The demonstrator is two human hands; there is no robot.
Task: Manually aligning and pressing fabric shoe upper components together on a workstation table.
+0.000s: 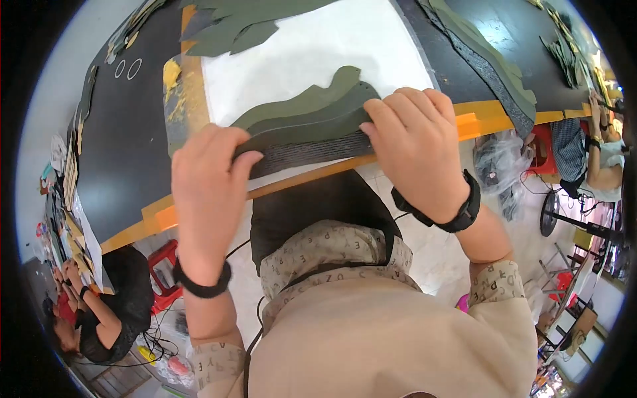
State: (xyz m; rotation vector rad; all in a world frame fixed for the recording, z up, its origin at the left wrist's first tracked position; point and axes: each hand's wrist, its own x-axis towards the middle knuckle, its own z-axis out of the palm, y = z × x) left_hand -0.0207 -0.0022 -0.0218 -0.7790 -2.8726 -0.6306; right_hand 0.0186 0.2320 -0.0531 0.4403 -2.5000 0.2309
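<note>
My left hand [209, 176] pinches the left end of a dark green leather-like piece [312, 126] between thumb and fingers. At the other end, my right hand [419, 149] grips the same piece, its thumb along the near side. A lighter green panel [302, 99] with a wavy far edge lies directly behind the darker part; whether the two are joined I cannot tell. Along the near side runs a black ridged strip [312, 154]. All of this rests on a white sheet [318, 46] at the table's front edge.
More green cut pieces [245, 23] lie at the far side of the sheet. Yellow residue [171, 74] marks a board on the left. A long black strip with green pieces [488, 63] reaches over the right edge. Co-workers sit at both sides, near red stools [162, 275].
</note>
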